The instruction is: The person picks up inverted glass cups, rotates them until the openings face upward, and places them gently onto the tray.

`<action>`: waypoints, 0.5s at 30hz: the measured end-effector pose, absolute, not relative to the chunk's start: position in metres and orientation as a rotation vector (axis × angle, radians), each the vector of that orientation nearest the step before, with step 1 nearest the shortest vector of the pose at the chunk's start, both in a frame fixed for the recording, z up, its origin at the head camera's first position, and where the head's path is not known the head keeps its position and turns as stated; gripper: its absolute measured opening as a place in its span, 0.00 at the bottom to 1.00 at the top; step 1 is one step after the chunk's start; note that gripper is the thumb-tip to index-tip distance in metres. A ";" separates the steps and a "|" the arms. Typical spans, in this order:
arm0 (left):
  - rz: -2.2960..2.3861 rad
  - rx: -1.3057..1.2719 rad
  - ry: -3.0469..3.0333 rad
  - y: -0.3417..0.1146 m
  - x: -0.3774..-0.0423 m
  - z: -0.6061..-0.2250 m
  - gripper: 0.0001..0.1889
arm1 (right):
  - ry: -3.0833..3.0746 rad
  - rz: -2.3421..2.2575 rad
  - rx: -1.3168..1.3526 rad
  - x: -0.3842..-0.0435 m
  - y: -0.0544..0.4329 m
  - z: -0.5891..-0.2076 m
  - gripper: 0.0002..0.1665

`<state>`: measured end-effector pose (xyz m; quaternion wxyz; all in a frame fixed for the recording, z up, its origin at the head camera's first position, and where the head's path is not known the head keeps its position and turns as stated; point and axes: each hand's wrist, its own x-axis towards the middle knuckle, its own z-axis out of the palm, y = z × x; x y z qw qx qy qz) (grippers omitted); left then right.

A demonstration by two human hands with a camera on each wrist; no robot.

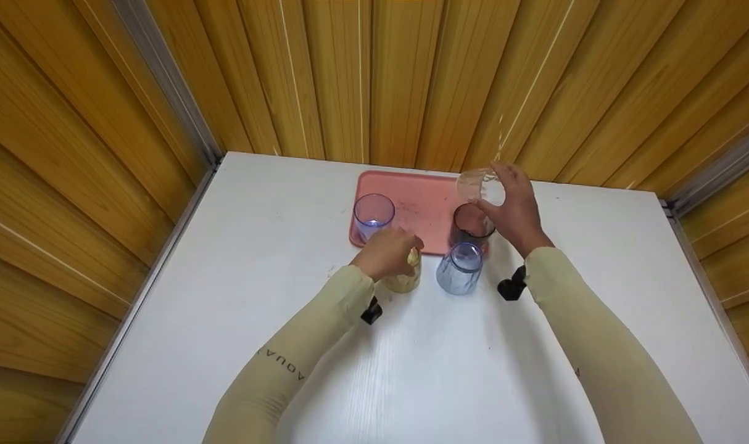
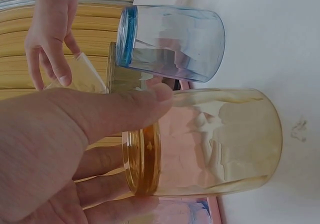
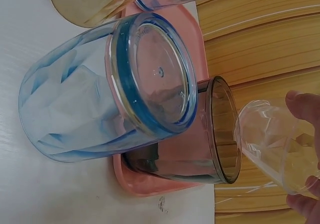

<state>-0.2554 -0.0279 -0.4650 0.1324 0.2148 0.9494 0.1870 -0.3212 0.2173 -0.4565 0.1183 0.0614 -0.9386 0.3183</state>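
Observation:
My left hand [image 1: 387, 251] grips a yellow see-through cup [image 2: 220, 144] by its thick base, thumb on one side and fingers on the other. This cup is upside down, mouth low over the white table in front of the tray. Higher up, my right hand [image 1: 517, 206] holds a colourless clear cup [image 3: 270, 139] between thumb and fingers. It overlaps the rim of an upright dark grey cup [image 3: 227, 134] on the pink tray's right side. Between my hands a light blue cup [image 1: 456, 277] stands upside down on the table.
The pink tray [image 1: 421, 213] lies near the table's back edge. An upright purple-blue cup [image 1: 373, 208] stands at its left end. Yellow wood-look panels [image 1: 405, 80] rise behind the white table [image 1: 276, 246] and at both sides.

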 end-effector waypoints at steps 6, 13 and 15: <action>0.558 0.624 2.762 -0.027 -0.254 -0.467 0.26 | -2.745 0.882 0.182 -0.321 0.216 -0.457 0.47; 0.533 0.649 2.780 -0.029 -0.254 -0.470 0.26 | -2.762 0.871 0.186 -0.324 0.212 -0.459 0.47; 0.526 0.657 2.786 -0.029 -0.254 -0.470 0.26 | -2.765 0.874 0.190 -0.325 0.211 -0.459 0.47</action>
